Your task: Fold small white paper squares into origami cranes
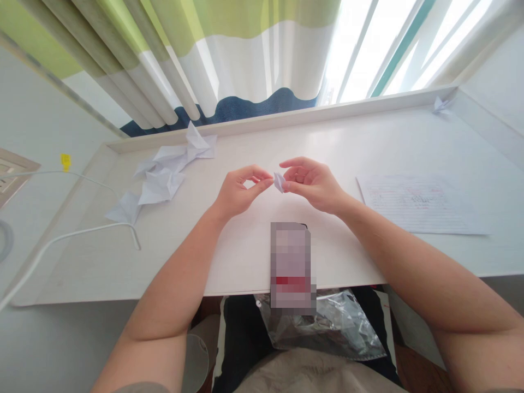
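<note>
A small folded piece of white paper [279, 182] is held up between my two hands, above the middle of the white desk [241, 256]. My left hand [245, 190] pinches its left tip between thumb and forefinger. On the other side, my right hand [314, 184] has its thumb against the paper's right edge, with the fingers curled behind and the forefinger raised. Nearer to me, a pixelated phone-shaped object [290, 262] lies at the desk's front edge.
Several folded white paper pieces [161, 183] lie at the back left, and another folded paper [442, 105] sits in the far right corner. Printed sheets [421, 204] rest on the right. A white cable [82, 232] crosses the left side. A clear plastic bag [344, 327] is on my lap.
</note>
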`<control>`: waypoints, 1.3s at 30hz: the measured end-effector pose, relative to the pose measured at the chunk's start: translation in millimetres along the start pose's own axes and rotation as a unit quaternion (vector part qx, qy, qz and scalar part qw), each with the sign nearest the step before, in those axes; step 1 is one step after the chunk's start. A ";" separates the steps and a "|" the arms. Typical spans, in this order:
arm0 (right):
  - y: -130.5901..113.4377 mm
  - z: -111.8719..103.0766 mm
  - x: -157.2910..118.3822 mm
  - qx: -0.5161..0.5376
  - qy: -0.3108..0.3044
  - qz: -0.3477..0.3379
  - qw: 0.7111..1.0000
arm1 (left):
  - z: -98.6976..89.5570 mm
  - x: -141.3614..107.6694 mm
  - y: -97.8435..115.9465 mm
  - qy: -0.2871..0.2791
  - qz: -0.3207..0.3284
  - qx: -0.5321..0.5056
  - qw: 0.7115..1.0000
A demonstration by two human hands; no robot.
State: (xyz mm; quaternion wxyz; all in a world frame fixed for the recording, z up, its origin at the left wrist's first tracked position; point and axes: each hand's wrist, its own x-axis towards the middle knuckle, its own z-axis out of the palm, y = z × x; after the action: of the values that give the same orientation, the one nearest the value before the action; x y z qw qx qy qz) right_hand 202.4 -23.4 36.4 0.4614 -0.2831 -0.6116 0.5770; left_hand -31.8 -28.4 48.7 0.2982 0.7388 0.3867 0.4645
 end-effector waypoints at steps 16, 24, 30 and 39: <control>-0.8 0.6 0.3 0.003 0.001 0.001 1.000 | 5.2 -1.6 1.7 -0.012 0.014 -0.019 1.000; 0.1 0.2 -0.1 0.000 -0.007 0.005 1.000 | 8.1 -2.2 0.0 -0.004 -0.003 -0.020 1.000; -1.4 -0.4 -0.1 0.003 -0.003 0.011 1.000 | 9.6 -3.5 -0.3 -0.003 -0.027 -0.061 0.998; -0.3 -0.6 0.7 0.008 -0.002 0.010 1.000 | 9.1 -4.4 -2.7 0.013 -0.003 -0.010 1.000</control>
State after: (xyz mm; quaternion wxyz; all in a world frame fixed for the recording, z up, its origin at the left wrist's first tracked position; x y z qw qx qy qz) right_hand 202.7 -22.6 36.8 0.4565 -0.2840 -0.6054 0.5870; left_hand -25.5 -31.5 41.0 0.3023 0.7284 0.3878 0.4771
